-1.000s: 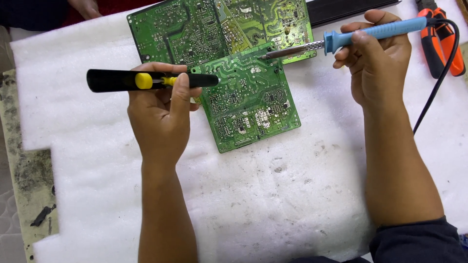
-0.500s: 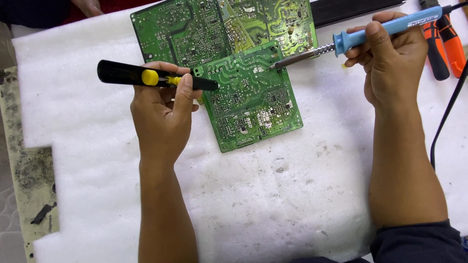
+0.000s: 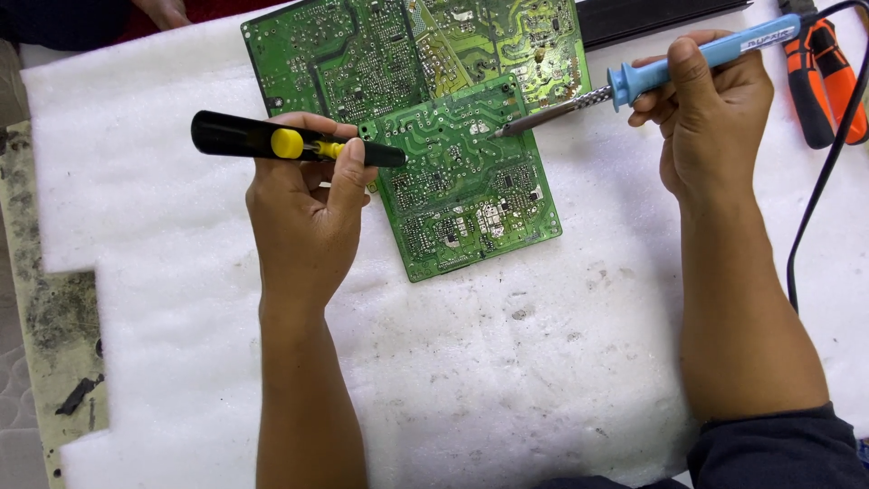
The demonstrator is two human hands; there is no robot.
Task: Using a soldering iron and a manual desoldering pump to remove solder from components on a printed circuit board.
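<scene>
Your right hand point(image 3: 715, 109) is wrapped around the blue soldering iron point(image 3: 634, 83), its tip resting on the upper edge of the small green circuit board point(image 3: 466, 181). Your left hand point(image 3: 303, 204) pinches the black desoldering pump point(image 3: 290, 145), nozzle at the board's left edge, thumb beside the yellow button. By my judgement you are heating a joint; next, bring the nozzle across to the tip. The board overlaps a larger green board point(image 3: 380, 50) near the far edge of the white foam mat point(image 3: 507, 380). Room lies open toward the near edge; orange-handled pliers point(image 3: 828, 81) and the black cord point(image 3: 828, 172) crowd the far right corner.
</scene>
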